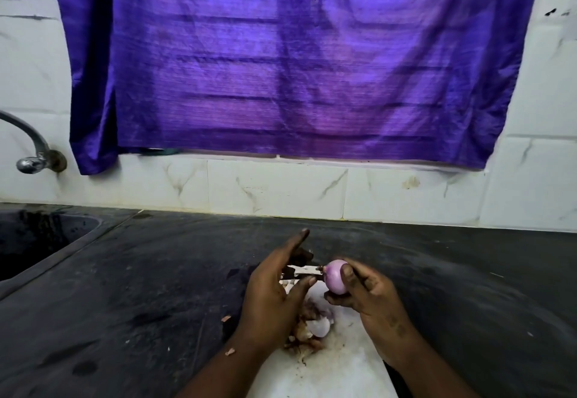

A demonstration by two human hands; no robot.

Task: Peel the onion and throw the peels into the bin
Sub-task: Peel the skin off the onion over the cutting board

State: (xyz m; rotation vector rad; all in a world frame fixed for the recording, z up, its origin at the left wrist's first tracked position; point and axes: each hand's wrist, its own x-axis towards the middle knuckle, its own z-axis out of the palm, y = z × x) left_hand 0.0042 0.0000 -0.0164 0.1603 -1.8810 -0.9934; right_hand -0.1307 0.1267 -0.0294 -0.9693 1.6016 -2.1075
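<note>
Head view: the right hand [371, 297] grip pinches the onion [336, 276] above the board [343, 366] far end. The left hand [274, 288] grip is spread, holding nothing, beside the onion. Loose peels [312, 325] lie on the board.

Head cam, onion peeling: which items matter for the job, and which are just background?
Job: onion in right hand; left hand; peels; cutting board. No bin in view.
Background: sink; tap; purple curtain; wall tiles.
</note>
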